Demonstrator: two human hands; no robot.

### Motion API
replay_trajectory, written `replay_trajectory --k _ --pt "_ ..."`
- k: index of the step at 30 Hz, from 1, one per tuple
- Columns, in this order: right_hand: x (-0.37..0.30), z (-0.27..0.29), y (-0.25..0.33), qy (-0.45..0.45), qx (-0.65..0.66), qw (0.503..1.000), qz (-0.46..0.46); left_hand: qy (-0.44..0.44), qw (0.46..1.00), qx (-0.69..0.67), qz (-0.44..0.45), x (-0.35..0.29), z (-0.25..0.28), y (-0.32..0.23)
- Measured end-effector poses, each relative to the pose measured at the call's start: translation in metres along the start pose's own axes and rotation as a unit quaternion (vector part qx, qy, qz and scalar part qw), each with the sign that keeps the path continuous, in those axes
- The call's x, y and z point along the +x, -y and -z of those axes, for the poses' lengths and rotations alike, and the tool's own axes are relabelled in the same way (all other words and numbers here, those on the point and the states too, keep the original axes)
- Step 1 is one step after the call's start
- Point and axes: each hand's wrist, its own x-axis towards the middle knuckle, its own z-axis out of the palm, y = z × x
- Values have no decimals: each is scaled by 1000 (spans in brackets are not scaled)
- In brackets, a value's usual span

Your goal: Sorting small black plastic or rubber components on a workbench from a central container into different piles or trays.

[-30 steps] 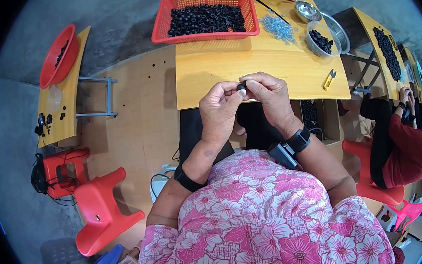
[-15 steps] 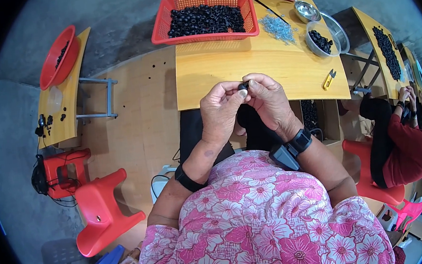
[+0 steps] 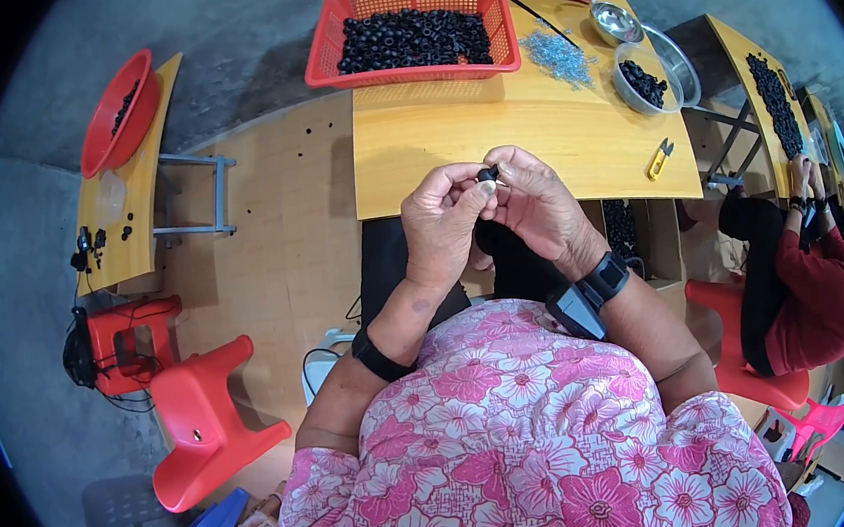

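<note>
Just over the near edge of the yellow table (image 3: pixel 412 154), my two hands meet around a small round black part (image 3: pixel 487 173). My left hand (image 3: pixel 448 216) pinches it between thumb and forefinger. Against its right side, the fingertips of my right hand (image 3: pixel 537 203) are closed too, and they partly hide it. Farther back on the table stands a red plastic basket (image 3: pixel 324 56) with many small black ring-shaped pieces (image 3: pixel 412 38) in it. To the right a clear bowl (image 3: pixel 669 101) contains more black pieces, and yellow thread snips (image 3: pixel 659 159) lie near the table's right edge.
A pile of small clear bluish pieces (image 3: pixel 556 56) lies near metal bowls (image 3: pixel 612 21). Red stools (image 3: pixel 200 423) stand at left. At right, a person in a red top (image 3: pixel 817 299) works at another table with black pieces (image 3: pixel 774 102).
The fingers of my right hand have shifted slightly, so more of the black part shows. My left hand keeps its pinch. The co-worker's hands have moved a little.
</note>
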Motion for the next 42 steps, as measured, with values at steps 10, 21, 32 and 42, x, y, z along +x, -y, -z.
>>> replay_trajectory --k 10,21,32,42 --pt "2 0 11 12 -101 994 -42 -9 992 105 -73 5 3 -1" --pt "3 3 8 25 -127 991 -25 8 992 87 -89 3 -2 -6" --pt "-9 -9 14 24 -396 911 111 104 994 15 -29 7 7 -6" --pt "-14 -8 8 36 -517 823 232 140 977 155 -41 3 2 -21"
